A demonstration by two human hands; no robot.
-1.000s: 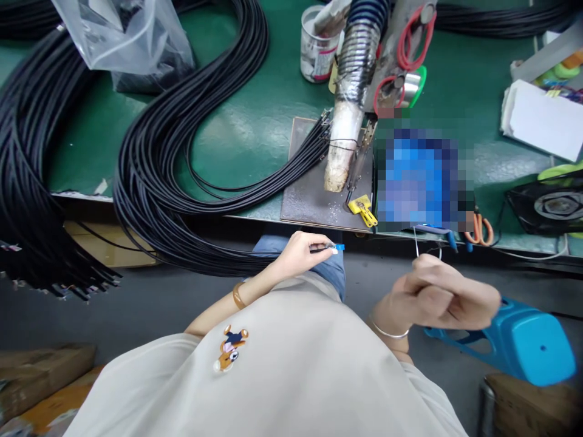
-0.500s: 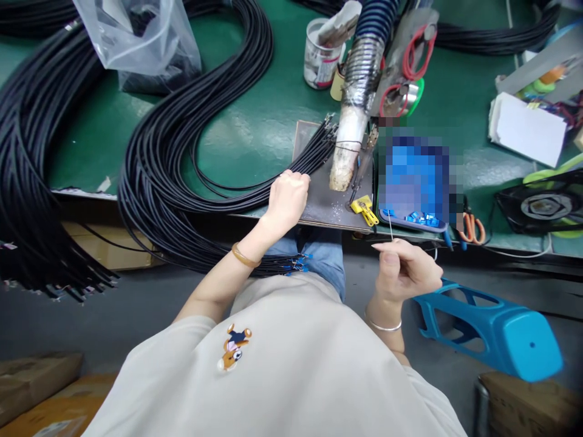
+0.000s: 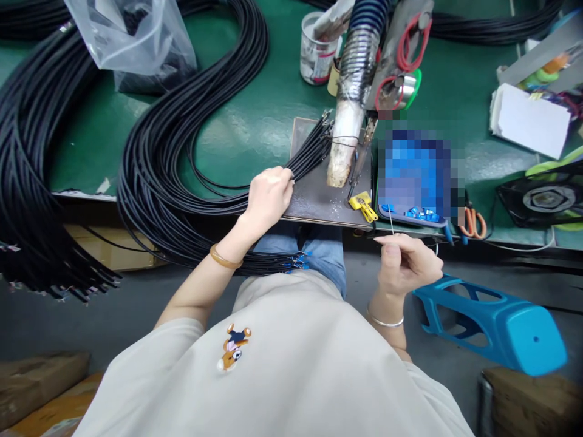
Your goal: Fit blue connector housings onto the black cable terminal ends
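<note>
My left hand, its fingers curled, rests on the bundle of black cables at the table's front edge. What lies under the fingers is partly hidden, but the cables run out from beneath them to the right. Their stripped ends lie over a dark board. Pinched between the thumb and forefinger of my right hand is a thin, pale rod. It points up toward small blue pieces at the front of a blue tray, whose inside is mostly blurred out.
A white-tipped hose hangs over the board. Beside it lies a yellow clip. Orange-handled scissors and a black fan are at the right. More cables with blue ends cross my lap. A blue stool stands below right.
My left hand has slid left along the cables, away from their stripped ends. The right hand keeps its pinch on the thin rod and has hardly moved.
</note>
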